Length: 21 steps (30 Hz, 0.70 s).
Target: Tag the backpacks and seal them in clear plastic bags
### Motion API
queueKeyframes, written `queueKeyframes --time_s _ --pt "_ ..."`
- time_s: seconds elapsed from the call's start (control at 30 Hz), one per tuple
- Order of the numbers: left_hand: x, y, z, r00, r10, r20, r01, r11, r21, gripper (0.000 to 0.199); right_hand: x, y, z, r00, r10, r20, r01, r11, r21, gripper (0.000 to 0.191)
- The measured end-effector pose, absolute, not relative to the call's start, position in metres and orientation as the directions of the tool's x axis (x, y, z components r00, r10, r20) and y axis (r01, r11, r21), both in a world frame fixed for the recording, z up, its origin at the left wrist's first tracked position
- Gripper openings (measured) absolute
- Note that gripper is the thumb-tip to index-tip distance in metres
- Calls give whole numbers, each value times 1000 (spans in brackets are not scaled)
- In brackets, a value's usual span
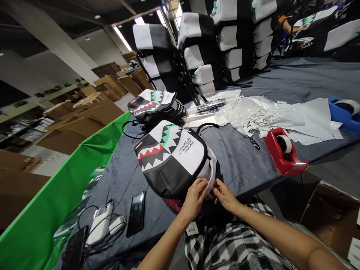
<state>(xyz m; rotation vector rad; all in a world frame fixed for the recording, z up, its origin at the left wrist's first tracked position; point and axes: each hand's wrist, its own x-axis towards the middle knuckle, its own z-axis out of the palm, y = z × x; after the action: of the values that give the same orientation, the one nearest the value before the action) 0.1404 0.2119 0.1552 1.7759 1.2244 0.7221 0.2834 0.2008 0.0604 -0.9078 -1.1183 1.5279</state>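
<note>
A black and white backpack point(174, 157) with a shark-mouth print lies on the dark tablecloth in front of me. My left hand point(196, 193) is at its near right edge, fingers pinched on a white wrapped strip point(213, 168) that curves along the bag's side. Close beside it, my right hand point(223, 194) has its fingertips together near the lower end of the same strip; what they hold is too small to make out. A white tag point(192, 228) hangs below my left wrist. Something red shows under the bag.
Another shark-print backpack point(154, 105) lies behind. Stacked bags point(202, 56) stand at the back. A red tape dispenser point(284, 153), a blue one point(344, 114) and plastic wrapping point(253, 112) are on the right. A phone point(136, 213) and white charger point(99, 223) lie left, beside green sheeting point(70, 176).
</note>
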Motion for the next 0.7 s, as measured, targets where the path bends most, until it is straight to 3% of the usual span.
queueKeyframes --time_s 0.17,0.3,0.4,0.47,0.6,0.7 --pt "138 211 148 369 929 3 399 -161 902 37 273 211 59 -227 972 -68 -335 -143 -931 48" --pt "136 208 141 356 926 128 440 -287 851 32 270 207 65 -215 953 -212 -348 -278 -895 57" --pt "135 206 134 353 915 197 466 -354 811 29 277 194 76 -203 943 -263 -428 -327 -843 51" --pt "135 205 129 349 910 222 468 -375 801 29 283 185 85 -305 913 -272 -505 -397 -766 44" --pt "135 205 127 298 915 271 470 -387 793 29 294 179 94 -552 808 -205 -650 -571 -502 33" --pt "133 204 133 246 955 168 453 -267 851 39 296 187 91 -672 736 -83 -685 -660 -309 27"
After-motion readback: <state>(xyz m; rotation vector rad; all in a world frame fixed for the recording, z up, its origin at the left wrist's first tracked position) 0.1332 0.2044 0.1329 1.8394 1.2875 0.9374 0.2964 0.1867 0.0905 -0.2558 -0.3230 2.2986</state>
